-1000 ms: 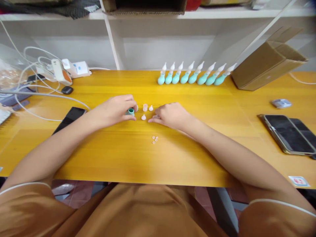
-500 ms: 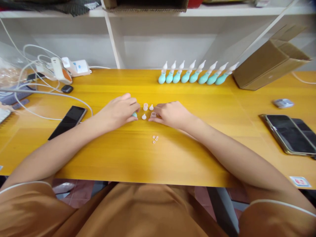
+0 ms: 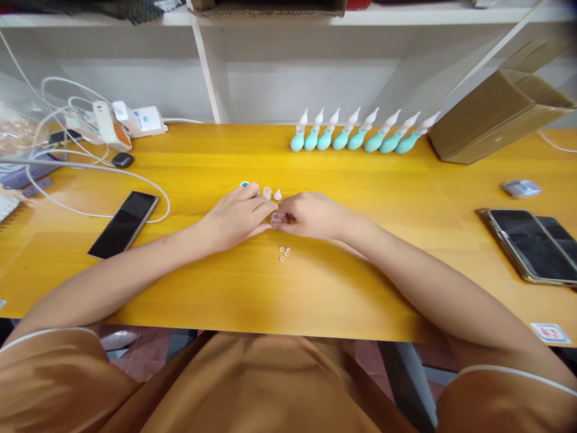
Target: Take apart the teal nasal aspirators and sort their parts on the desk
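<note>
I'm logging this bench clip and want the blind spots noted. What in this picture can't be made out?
Head view only:
- The small clear cap between the left hand and right hand: fingers cover most of it, so the grip is unclear.
- Teal part: only its top shows behind the left hand.
- Tiny white rings: too small to tell their shape.
- Phones: cut by the right edge.

Eight teal bulbs [image 3: 356, 136], three phones [image 3: 124, 223], perhaps four tiny rings [image 3: 283, 253].
</note>
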Available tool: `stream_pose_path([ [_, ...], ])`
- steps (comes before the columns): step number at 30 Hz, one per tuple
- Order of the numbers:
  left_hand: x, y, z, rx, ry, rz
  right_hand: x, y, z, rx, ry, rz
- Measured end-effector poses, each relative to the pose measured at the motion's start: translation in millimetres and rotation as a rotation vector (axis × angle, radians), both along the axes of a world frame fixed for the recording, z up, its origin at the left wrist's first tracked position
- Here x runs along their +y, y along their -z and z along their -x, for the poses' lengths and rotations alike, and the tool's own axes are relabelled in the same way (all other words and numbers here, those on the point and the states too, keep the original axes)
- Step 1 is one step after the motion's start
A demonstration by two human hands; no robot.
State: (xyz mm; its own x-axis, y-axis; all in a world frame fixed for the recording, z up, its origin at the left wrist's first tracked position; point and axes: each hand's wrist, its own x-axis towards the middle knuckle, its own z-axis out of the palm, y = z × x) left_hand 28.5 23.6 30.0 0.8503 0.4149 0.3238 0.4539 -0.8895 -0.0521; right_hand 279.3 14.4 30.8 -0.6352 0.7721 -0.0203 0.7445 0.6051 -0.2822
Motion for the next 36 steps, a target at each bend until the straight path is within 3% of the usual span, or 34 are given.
stream_pose_path([
  [7, -2.7, 0.9, -0.6, -0.049, 0.063, 0.128, 3.8, -11.4, -8.8, 0.243, -0.167, 0.303],
  [13, 1.1, -11.2, 5.4, 0.064, 0.021, 0.138, 9.0, -8.1, -14.2, 0.433, -0.17, 0.054],
  [19, 6.2, -22.6, 12.8, 0.126, -0.063, 0.164, 4.7, -0.6, -5.0, 0.335, -0.263, 0.063],
  [25, 9.5, -8.1, 7.7, -0.002, -0.067, 0.107, 9.3, -11.9, -17.4, 0.288, -0.207, 0.017],
  [29, 8.7, 3.5, 3.1, -0.063, -0.082, 0.073, 12.1, -17.1, -26.1, 0.256, -0.241, 0.045],
  [36, 4.4, 8.2, -1.9, -0.072, -0.128, 0.043, 11.2, -22.6, -31.6, 0.195, -0.21, 0.057],
])
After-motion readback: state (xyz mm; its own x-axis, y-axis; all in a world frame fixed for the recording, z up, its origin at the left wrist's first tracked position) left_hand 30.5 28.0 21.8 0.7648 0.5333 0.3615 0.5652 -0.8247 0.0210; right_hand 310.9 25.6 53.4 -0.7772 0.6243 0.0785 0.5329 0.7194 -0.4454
